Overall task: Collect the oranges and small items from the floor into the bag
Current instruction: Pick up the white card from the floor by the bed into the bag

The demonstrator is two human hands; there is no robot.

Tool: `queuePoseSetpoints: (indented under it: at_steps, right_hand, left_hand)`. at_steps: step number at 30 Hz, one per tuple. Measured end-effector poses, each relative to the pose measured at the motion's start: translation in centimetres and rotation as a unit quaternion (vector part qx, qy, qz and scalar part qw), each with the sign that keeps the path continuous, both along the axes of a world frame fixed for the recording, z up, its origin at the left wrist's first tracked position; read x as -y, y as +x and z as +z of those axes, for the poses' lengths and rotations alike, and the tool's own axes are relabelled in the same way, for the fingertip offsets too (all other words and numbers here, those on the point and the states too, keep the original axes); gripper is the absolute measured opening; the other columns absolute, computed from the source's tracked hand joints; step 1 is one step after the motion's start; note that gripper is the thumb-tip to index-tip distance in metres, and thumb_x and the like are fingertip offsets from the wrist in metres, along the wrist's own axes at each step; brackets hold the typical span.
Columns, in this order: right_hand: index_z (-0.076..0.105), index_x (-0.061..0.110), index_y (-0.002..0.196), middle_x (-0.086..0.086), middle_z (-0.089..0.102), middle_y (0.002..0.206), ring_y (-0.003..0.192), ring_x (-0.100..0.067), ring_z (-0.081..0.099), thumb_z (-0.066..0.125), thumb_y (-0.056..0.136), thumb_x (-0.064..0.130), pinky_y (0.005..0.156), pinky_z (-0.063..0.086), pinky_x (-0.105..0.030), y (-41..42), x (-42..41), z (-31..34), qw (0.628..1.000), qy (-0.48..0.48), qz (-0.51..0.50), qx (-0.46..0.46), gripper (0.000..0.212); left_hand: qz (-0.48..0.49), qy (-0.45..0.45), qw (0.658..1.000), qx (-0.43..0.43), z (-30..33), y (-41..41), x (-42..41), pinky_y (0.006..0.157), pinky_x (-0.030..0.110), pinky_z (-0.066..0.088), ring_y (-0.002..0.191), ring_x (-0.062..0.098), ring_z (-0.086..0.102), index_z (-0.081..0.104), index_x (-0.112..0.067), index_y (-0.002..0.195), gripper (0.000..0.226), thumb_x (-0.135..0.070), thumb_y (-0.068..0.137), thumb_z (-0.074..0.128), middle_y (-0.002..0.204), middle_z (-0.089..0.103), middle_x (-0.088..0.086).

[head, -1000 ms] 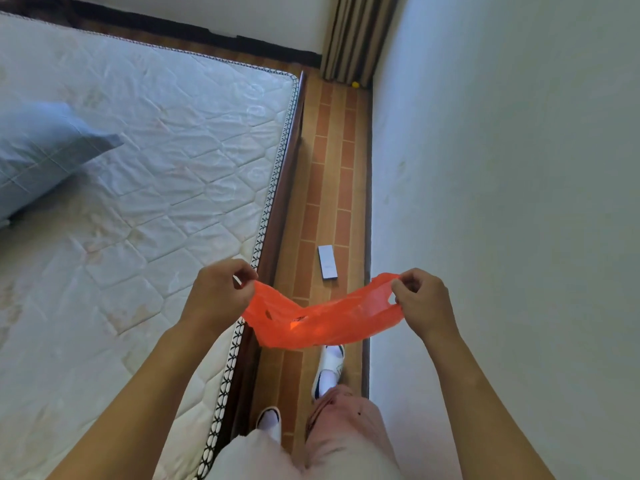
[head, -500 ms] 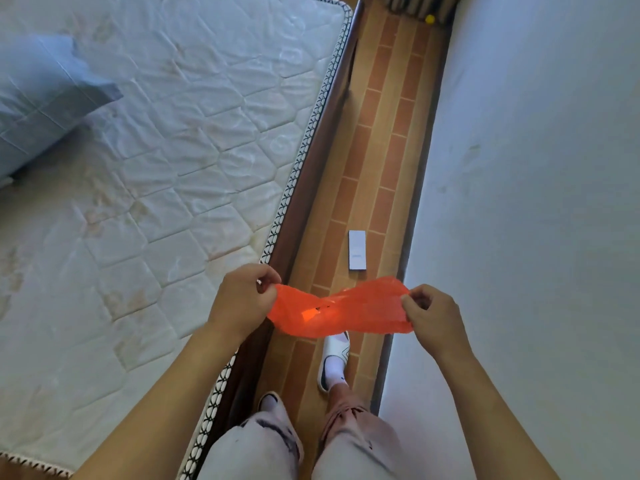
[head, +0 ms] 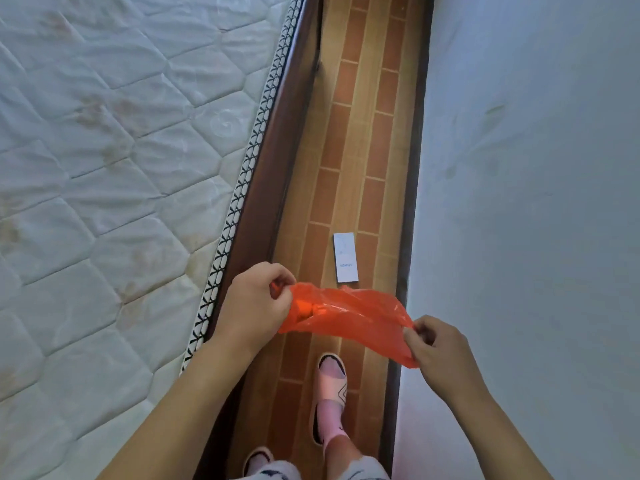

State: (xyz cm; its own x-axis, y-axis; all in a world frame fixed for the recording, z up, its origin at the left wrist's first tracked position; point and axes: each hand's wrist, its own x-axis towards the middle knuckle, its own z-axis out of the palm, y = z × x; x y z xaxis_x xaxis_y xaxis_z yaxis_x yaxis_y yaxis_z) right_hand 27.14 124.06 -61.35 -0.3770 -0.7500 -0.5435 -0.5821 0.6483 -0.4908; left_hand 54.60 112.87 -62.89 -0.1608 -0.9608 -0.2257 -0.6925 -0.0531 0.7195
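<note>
Overhead, orange bag [head: 349, 317] stretched between left hand [head: 252, 306], right hand [head: 438, 344]

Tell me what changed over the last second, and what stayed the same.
The person stepped forward along the floor strip, so the white box now lies just beyond the orange bag, and the curtain and small yellow thing at the far end have left view. The right hand dropped lower than the left hand, slanting the bag. Unchanged: both hands still pinch the bag's ends, and the box lies untouched.
</note>
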Motion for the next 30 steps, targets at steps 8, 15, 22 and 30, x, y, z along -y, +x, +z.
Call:
queuePoseSetpoints:
  at_steps: [8,15,22,30]
  right_hand:
    - [0.064,0.019,0.068,-0.006,0.057,0.060,0.056,-0.016,0.050,0.065,0.098,0.025,0.055,0.040,-0.030,-3.5,-0.3,-10.6,0.998,-0.012,-0.065,0.002,0.030]
    - [0.055,0.020,0.068,0.005,0.052,0.057,0.058,-0.014,0.052,0.058,0.097,0.028,0.053,0.037,-0.031,-4.8,1.2,-17.2,0.989,-0.086,-0.080,-0.093,0.030]
    - [0.046,0.025,0.067,0.007,0.052,0.062,0.057,-0.005,0.050,0.056,0.103,0.039,0.050,0.027,-0.020,-3.3,3.0,-24.0,0.980,-0.065,0.025,-0.188,0.040]
    - [0.059,0.019,0.112,-0.001,0.062,0.105,0.091,-0.026,0.061,0.073,0.085,0.039,0.079,0.053,-0.042,-3.1,2.1,-24.2,0.923,-0.200,-0.015,-0.327,0.037]
  left_hand:
    - [-0.043,-0.034,0.998,0.025,-10.0,-1.7,2.0,0.068,0.022,0.049,0.075,0.006,0.062,0.073,-0.028,0.085,0.023,-0.005,0.080,0.072,0.077,0.063,-0.014]
    - [-0.080,-0.102,0.992,0.010,-17.1,-1.9,3.7,0.069,0.024,0.051,0.073,0.008,0.063,0.075,-0.023,0.088,0.020,-0.004,0.082,0.074,0.080,0.065,-0.014]
    - [-0.154,-0.143,0.976,0.057,-22.7,-2.1,4.3,0.075,0.030,0.054,0.083,0.008,0.064,0.075,-0.027,0.095,0.016,-0.014,0.087,0.074,0.093,0.064,-0.017]
    - [-0.140,-0.135,0.973,0.127,-22.1,-0.7,5.2,0.084,0.037,0.055,0.100,0.025,0.066,0.073,-0.022,0.120,0.032,-0.013,0.091,0.062,0.111,0.063,-0.005]
